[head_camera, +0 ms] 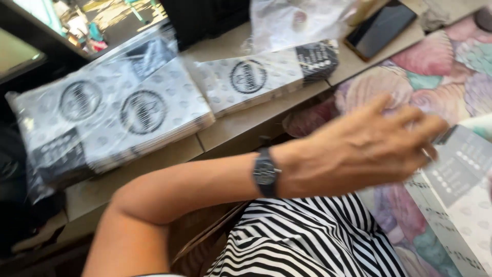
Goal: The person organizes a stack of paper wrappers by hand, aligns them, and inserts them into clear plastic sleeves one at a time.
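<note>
My left hand [364,149] reaches across to the right, a dark watch [265,173] on its wrist and a ring on one finger. Its bent fingers close on the upper left corner of a white and grey printed paper bag [461,174] that lies on a shell-patterned cloth [435,61]. The hand is blurred by motion. My right hand is out of sight. A black and white striped garment [307,241] covers my lap below the arm.
Two plastic-wrapped stacks of printed paper bags [128,113] [256,79] lie on a beige cardboard surface [241,125] at the left and centre. A dark phone [380,26] rests at the top right. Crumpled clear plastic [292,20] sits behind the stacks.
</note>
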